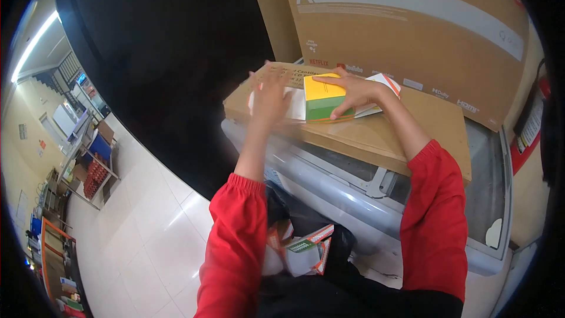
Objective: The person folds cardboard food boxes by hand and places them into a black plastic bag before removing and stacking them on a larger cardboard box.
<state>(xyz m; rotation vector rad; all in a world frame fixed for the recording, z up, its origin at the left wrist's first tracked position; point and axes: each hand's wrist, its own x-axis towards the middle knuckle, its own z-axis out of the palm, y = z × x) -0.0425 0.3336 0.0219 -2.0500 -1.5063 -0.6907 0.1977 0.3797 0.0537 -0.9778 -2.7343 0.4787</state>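
A small carton, yellow on top and green on the front, rests on a flat brown cardboard box. White flaps stick out at its left and right ends, the right one edged in orange. My right hand is closed around the carton's right side, fingers over the yellow top and thumb low on the green face. Beside the left white flap, my left hand is blurred by motion, its fingers stretched upward and apart.
The flat box lies on a chest freezer. Behind it stands a large TV box. A black bag below holds folded cartons. At right hangs a red fire extinguisher; a black panel rises at left.
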